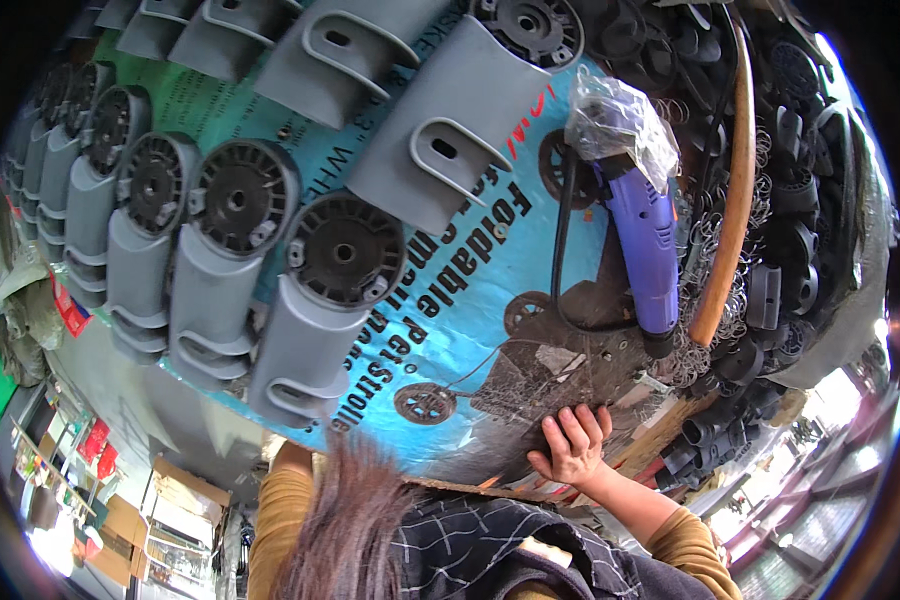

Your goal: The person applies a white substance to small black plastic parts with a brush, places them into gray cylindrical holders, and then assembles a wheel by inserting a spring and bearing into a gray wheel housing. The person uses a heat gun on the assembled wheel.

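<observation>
A bench (450,330) covered in printed blue cardboard carries rows of grey plastic housings (210,300) with black wheels. The right hand (570,445) rests fingers spread on the cardboard's near edge, gripping nothing, below a purple power tool (645,245). The left hand seems hidden behind hair.

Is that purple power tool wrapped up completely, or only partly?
Only partly. A clear plastic bag covers just one end of the purple power tool; the rest of its body is bare, with a black cord looping beside it.

Cluttered workshop, shelves (45,470) and cardboard boxes (175,495) at left, bright daylight at right.
</observation>
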Tool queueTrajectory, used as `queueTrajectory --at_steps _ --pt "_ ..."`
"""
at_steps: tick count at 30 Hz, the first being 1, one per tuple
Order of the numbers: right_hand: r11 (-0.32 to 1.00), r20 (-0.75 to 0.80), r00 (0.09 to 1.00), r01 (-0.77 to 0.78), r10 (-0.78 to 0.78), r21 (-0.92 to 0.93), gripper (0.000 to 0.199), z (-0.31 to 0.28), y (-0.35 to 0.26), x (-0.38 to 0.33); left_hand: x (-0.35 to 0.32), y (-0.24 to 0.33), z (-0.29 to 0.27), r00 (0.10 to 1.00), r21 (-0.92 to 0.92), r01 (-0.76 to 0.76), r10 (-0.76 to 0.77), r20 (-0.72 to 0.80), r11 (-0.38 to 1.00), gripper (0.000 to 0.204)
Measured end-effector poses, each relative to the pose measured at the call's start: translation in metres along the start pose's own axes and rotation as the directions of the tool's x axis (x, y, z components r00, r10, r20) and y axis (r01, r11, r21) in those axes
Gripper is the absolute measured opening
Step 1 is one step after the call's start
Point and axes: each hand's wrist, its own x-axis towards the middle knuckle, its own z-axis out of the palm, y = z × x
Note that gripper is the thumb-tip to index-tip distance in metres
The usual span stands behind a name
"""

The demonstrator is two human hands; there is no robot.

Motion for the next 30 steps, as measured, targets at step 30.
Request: queueTrajectory --at_steps 30 --pt "0.99 -0.363 0.926 -0.131 0.107 -0.043 0.063 0.004 -0.018 0.004 -0.199 -0.124 -0.284 -0.382 -0.202 -0.702 -0.601 -0.702 0.682 0.014"
